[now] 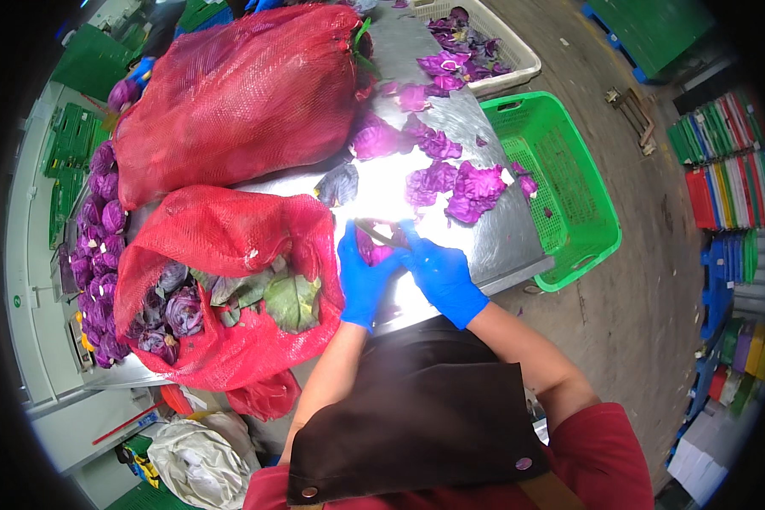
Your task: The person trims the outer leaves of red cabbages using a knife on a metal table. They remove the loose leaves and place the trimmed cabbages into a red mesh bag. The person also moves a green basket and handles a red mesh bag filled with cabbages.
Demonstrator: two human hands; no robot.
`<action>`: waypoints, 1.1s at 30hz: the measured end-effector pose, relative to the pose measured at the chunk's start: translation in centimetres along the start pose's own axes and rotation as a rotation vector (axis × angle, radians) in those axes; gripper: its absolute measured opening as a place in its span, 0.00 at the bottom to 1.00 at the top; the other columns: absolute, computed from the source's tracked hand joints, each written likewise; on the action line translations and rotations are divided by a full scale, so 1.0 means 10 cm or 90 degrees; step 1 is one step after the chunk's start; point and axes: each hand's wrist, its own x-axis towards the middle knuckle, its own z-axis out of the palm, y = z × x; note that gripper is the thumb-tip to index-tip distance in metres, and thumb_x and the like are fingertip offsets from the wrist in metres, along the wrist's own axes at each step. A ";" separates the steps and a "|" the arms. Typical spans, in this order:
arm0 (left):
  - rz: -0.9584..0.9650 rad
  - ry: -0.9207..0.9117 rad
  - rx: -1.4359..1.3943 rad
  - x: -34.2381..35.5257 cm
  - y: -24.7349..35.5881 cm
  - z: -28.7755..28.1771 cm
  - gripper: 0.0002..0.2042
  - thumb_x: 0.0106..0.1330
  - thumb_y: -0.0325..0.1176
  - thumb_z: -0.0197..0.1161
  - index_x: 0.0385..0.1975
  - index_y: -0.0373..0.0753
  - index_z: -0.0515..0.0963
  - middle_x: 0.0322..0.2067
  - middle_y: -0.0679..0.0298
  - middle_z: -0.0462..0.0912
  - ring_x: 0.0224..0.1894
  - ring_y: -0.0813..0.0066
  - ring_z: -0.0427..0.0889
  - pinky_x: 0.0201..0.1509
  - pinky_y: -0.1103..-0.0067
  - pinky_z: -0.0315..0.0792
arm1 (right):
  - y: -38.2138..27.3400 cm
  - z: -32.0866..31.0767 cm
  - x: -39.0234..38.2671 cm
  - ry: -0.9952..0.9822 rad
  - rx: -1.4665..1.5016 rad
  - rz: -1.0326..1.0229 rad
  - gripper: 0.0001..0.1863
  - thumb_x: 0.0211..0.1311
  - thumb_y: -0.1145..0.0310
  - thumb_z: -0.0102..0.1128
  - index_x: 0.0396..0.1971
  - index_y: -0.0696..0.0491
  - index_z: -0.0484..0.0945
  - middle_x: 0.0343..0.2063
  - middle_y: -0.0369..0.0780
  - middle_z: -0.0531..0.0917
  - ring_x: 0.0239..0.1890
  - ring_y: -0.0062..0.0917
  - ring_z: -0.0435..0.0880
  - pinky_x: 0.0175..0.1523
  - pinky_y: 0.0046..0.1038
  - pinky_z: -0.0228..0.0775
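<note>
My left hand (365,280), in a blue glove, is closed around a red cabbage (371,248) at the near edge of the metal table (506,242). My right hand (442,276), gloved the same way, is closed on a knife (376,232); its dark blade lies across the cabbage, and its handle is hidden in my fingers. Strong glare washes out the tabletop around them. Loose purple cabbage leaves (476,191) lie beyond my right hand. A dark outer leaf (338,185) sits just past my left hand.
To the left, an open red mesh sack (221,229) holds cabbages and green leaves; a full red mesh sack (238,102) lies behind it. Trimmed cabbages (102,246) are piled at far left. A green crate (582,178) stands right of the table, a white crate (527,64) with leaves beyond.
</note>
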 end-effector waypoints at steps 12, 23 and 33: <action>0.139 0.033 -0.024 -0.18 0.15 0.03 0.41 0.48 0.33 0.76 0.64 0.37 0.62 0.55 0.56 0.71 0.60 0.62 0.71 0.63 0.69 0.68 | 0.25 -0.41 0.90 -0.222 0.346 0.131 0.27 0.68 0.45 0.52 0.43 0.57 0.83 0.33 0.48 0.86 0.37 0.33 0.86 0.43 0.36 0.75; 0.076 -0.129 -0.321 -0.28 0.02 -0.31 0.49 0.44 0.30 0.77 0.70 0.40 0.56 0.66 0.59 0.62 0.69 0.64 0.62 0.73 0.68 0.56 | 0.28 -0.55 0.61 -0.061 -0.050 0.243 0.42 0.60 0.51 0.66 0.69 0.53 0.57 0.42 0.42 0.86 0.33 0.32 0.87 0.38 0.35 0.78; 0.053 -0.228 -0.115 -0.12 0.04 -0.22 0.54 0.42 0.30 0.81 0.71 0.38 0.53 0.66 0.56 0.63 0.67 0.64 0.65 0.71 0.70 0.61 | 0.45 -0.14 0.30 -0.286 0.563 0.389 0.21 0.56 0.64 0.68 0.49 0.55 0.78 0.31 0.33 0.79 0.24 0.14 0.74 0.24 0.17 0.62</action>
